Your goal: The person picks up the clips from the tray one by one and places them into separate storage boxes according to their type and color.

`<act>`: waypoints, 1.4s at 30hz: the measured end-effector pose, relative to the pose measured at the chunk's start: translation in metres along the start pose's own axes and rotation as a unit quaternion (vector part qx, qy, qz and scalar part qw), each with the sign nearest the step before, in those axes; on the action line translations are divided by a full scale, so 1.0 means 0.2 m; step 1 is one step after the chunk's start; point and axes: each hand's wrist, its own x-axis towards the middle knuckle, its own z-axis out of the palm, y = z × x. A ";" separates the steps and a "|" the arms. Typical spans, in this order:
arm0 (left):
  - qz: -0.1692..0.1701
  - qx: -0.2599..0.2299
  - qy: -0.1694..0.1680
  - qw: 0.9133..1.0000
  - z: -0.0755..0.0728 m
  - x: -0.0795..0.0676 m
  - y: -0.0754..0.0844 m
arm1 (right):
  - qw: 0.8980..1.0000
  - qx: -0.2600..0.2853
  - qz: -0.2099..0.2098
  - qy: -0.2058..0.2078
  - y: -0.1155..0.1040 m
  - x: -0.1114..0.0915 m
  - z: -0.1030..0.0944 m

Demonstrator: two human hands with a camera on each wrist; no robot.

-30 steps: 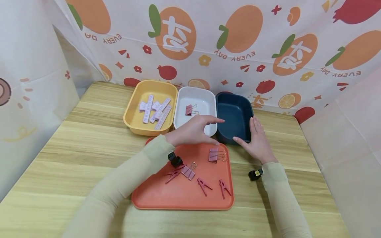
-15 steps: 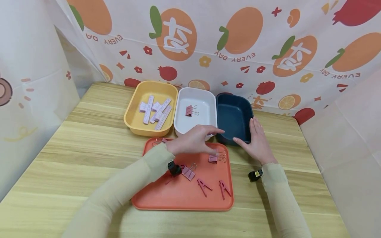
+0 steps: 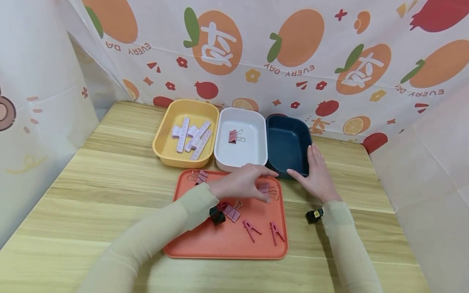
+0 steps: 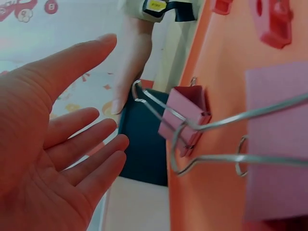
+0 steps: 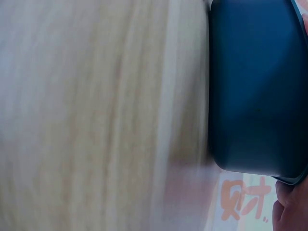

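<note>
My left hand (image 3: 243,182) hovers over the orange-red tray (image 3: 220,247), thumb and fingers spread with nothing between them. Just by its fingertips lies a pink binder clip (image 3: 264,190) with wire handles; in the left wrist view this binder clip (image 4: 187,113) sits ahead of the fingers (image 4: 98,168). Another pink binder clip (image 3: 232,213) rests under the wrist, and a third binder clip (image 3: 202,176) lies at the tray's back left. My right hand (image 3: 318,177) rests against the dark blue bin (image 3: 287,142), straight fingers along its right wall and thumb at the front rim.
Two pink clothespins (image 3: 251,230) lie at the tray's front right; another is mostly hidden by the left wrist. A white bin (image 3: 243,156) holds one binder clip (image 3: 233,136). The yellow bin (image 3: 166,150) holds several lilac ruler-shaped clips (image 3: 182,135). A printed curtain (image 3: 253,49) hangs behind.
My left hand has come down and toward me, from over the white bin's front edge to the binder clip on the tray. The right hand has stayed at the dark blue bin.
</note>
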 end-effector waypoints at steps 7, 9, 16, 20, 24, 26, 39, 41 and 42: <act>0.000 0.005 -0.005 1.000 0.05 0.02 -0.02 | 1.000 -0.001 -0.002 0.003 0.00 0.00 0.00; -0.004 0.017 -0.002 1.000 0.06 0.03 -0.03 | 1.000 -0.002 -0.002 0.003 0.00 0.00 0.00; -0.033 0.060 -0.003 0.998 0.09 0.05 -0.06 | 1.000 -0.003 0.000 0.001 0.01 0.00 0.01; -0.041 0.073 -0.008 0.996 0.10 0.06 -0.06 | 1.000 0.000 -0.003 0.004 0.01 0.00 0.01; -0.046 0.078 -0.007 0.996 0.11 0.07 -0.06 | 1.000 0.002 -0.006 0.006 0.01 -0.01 0.01; -0.050 0.083 -0.005 0.995 0.10 0.07 -0.06 | 1.000 0.003 -0.007 0.007 0.01 -0.01 0.01; -0.066 0.108 -0.014 0.992 0.11 0.09 -0.06 | 1.000 0.004 -0.007 0.009 0.01 0.00 0.01; -0.065 0.113 -0.015 0.991 0.11 0.09 -0.06 | 1.000 0.004 -0.007 0.012 0.01 0.00 0.01; -0.065 0.116 -0.014 0.991 0.11 0.09 -0.06 | 1.000 0.004 -0.006 0.013 0.01 0.00 0.01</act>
